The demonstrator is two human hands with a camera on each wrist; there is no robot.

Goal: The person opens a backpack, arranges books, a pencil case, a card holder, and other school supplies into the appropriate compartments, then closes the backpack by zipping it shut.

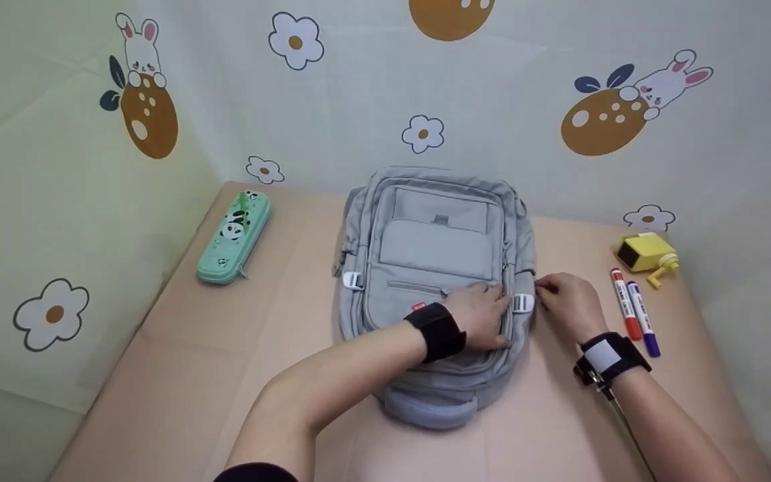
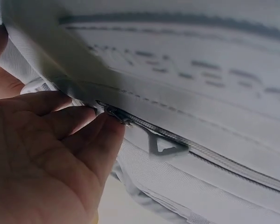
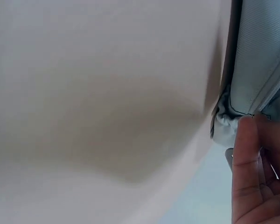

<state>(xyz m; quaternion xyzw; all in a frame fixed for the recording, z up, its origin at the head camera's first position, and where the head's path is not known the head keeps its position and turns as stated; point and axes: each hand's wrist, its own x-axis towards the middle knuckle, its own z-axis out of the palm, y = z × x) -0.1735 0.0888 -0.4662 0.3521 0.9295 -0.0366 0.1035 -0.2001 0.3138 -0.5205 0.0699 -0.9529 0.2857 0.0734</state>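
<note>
A grey backpack lies on its back, its top handle toward me. Across its lower right front rests my left hand, fingers spread toward the side buckle. In the left wrist view those fingertips press beside the front pocket's zipper, which has a triangular grey pull. At the bag's right side, my right hand pinches a zipper pull between thumb and forefinger; the fingers hide most of it. The side zipper runs up from that pinch.
A green panda pencil case lies at the left. To the right are a yellow pencil sharpener with a crank, a red marker and a purple marker. Patterned cloth walls enclose the table.
</note>
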